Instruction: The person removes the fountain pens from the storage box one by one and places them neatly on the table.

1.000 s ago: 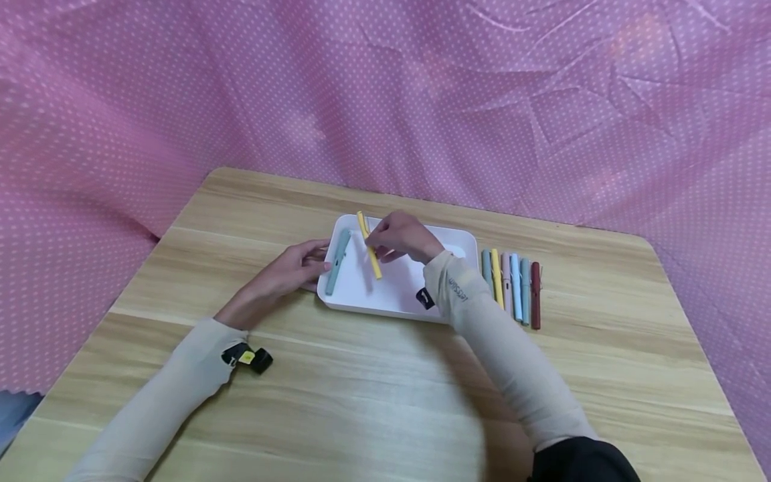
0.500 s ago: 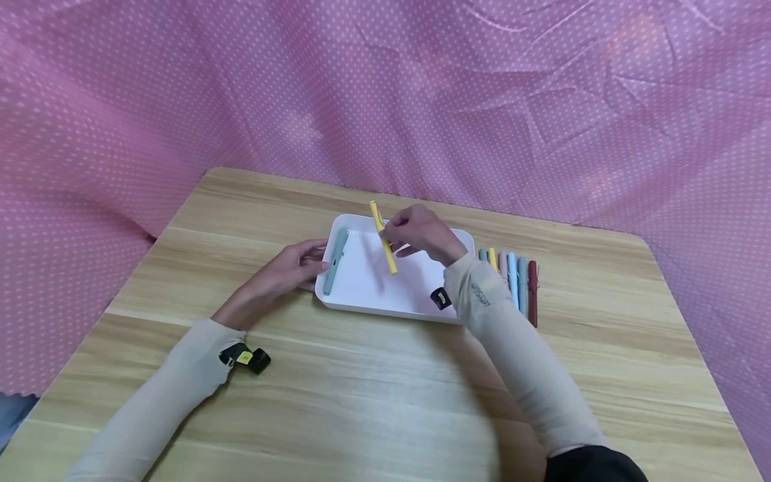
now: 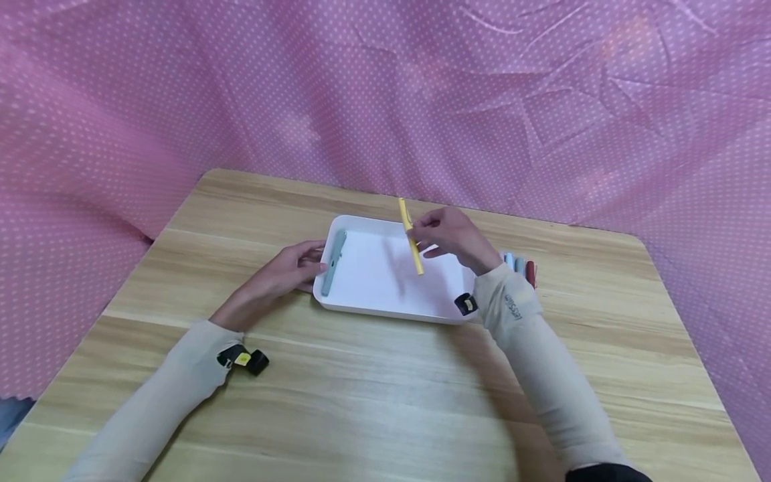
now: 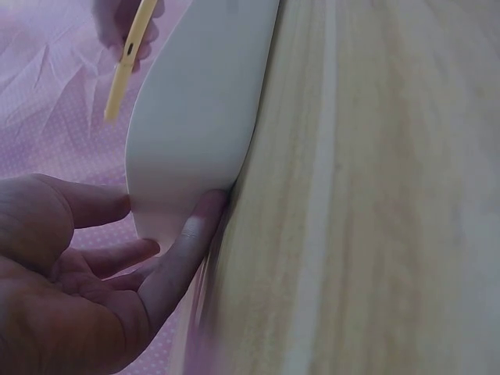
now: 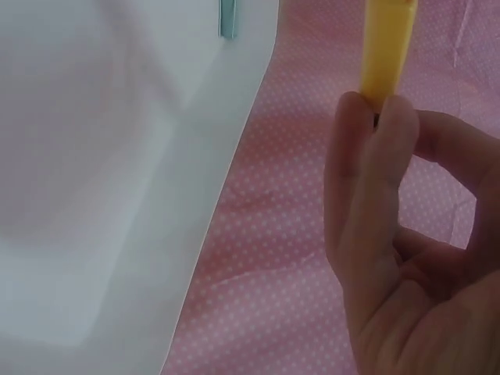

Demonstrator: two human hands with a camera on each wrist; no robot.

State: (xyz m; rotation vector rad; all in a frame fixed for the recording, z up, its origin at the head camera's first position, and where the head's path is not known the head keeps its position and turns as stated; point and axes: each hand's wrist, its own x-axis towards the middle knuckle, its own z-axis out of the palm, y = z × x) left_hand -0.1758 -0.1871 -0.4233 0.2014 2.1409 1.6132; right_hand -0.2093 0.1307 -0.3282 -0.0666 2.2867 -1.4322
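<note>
In the head view my right hand pinches a yellow capped pen with a clip, holding it slanted above the white tray. The right wrist view shows the pen's yellow end between thumb and fingertips. My left hand holds the tray's left end. Close up in the left wrist view, its digits touch both the tray's rim and the lower part of its wall. One teal pen lies inside the tray along the left side.
Right of the tray lie several pens partly covered by my right forearm; a light blue pen, a teal pen and a dark red pen show. The wooden table backs onto a pink dotted cloth.
My right hand has carried the yellow pen rightward over the tray, away from the teal pen. The forearm now covers more of the row of pens. The left hand stays on the tray.
</note>
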